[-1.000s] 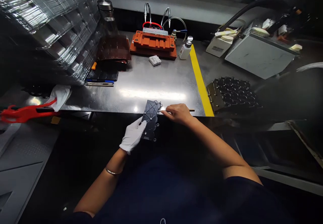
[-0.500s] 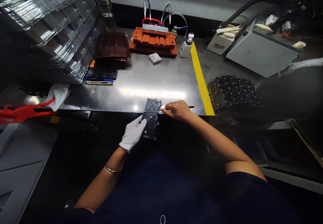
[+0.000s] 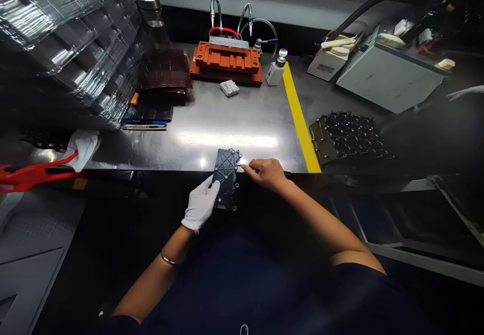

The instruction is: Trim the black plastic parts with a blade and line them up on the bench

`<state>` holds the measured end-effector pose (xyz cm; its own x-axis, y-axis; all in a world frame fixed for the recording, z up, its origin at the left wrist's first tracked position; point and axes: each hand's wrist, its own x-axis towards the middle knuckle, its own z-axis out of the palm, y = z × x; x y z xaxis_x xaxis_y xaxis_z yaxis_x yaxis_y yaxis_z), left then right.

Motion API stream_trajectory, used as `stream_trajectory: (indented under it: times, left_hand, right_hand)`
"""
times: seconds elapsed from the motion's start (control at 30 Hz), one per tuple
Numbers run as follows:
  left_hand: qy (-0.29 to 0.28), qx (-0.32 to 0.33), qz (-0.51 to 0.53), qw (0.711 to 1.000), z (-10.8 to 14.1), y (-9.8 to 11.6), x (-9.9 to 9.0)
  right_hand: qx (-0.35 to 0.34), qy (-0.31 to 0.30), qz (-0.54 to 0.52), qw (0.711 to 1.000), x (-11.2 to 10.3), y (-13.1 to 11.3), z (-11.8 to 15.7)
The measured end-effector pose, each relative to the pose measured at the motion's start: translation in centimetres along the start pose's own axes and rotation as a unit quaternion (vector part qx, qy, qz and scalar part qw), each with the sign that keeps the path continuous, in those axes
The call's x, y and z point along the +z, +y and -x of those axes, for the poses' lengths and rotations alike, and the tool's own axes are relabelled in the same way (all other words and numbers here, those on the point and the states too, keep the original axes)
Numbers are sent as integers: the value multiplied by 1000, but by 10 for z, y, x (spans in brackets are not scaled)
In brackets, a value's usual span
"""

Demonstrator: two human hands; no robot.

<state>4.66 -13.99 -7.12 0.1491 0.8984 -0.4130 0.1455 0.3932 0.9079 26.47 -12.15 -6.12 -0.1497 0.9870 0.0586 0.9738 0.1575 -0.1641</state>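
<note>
My left hand (image 3: 200, 205), in a white glove, is closed on the lower left side of a flat dark-grey cover plate (image 3: 227, 166). Raised star-shaped ribs and small round bosses mark the plate, which is tilted up at the bench's front edge. Bare and curled, my right hand (image 3: 266, 173) pinches a slim stick-like tool (image 3: 288, 173). Its back end sticks out behind the palm, while the working tip lies by the plate's right edge, too small to make out clearly.
An orange fixture (image 3: 227, 60) stands at the back beside a white pump bottle (image 3: 276, 70) and a wrapped block (image 3: 229, 88). Clear plastic trays (image 3: 71, 48) are stacked left, above red-handled pliers (image 3: 38, 171). Several dark parts (image 3: 351, 136) lie right of yellow tape (image 3: 300, 118).
The view has shifted slightly. My right hand and the slim tool sit a little lower, with the tool's back end dipped. My left hand keeps its hold on the plate.
</note>
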Motion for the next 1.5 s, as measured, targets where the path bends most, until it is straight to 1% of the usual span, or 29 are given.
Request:
stream_trajectory:
  times: [0.2, 0.37, 0.53, 0.7, 0.83, 0.93, 1.13, 1.17, 1.23, 1.3, 1.37, 1.4, 1.43, 1.47, 1.5]
  left_hand:
    - [4, 2, 6, 1000, 1, 2, 0]
    - [2, 7, 0, 1000, 1, 2, 0]
    - [2, 13, 5, 1000, 1, -2, 1]
    - [7, 33, 1, 999, 0, -6, 3]
    - [17, 38, -10, 999, 0, -7, 4]
    - [17, 38, -7, 999, 1, -7, 5]
    - [23, 29, -16, 999, 6, -4, 7]
    - [24, 28, -17, 999, 7, -4, 7]
    - [20, 27, -15, 999, 7, -4, 6]
    - [-4, 25, -7, 1000, 8, -5, 0]
    - [-66, 22, -3, 998, 11, -8, -10]
    - [-109, 21, -10, 994, 14, -10, -16]
    - [-154, 18, -25, 988, 17, -11, -23]
    - [-195, 16, -49, 980, 22, -13, -29]
    - [-231, 10, -77, 970, 26, -15, -35]
  right_hand:
    - [14, 4, -19, 1000, 0, 3, 0]
    - [23, -24, -49, 998, 0, 3, 1]
    - [55, -34, -86, 994, 0, 1, 6]
    - [99, -37, -106, 989, 2, -7, 13]
    - [153, -34, -96, 983, 3, -17, 19]
    - [175, -34, -80, 981, 1, -23, 21]
    - [180, -38, -89, 979, -3, -32, 25]
    - [176, -40, -104, 978, -2, -32, 26]
    - [161, -37, -167, 972, 0, -28, 29]
    - [160, -1, -261, 952, 2, -20, 33]
    - [184, 57, -350, 917, 3, -13, 38]
    - [199, 73, -391, 896, 4, -10, 41]
    - [209, 65, -431, 875, 6, -8, 45]
    - [207, 28, -470, 857, 8, -7, 50]
    - [195, -33, -506, 840, 11, -8, 55]
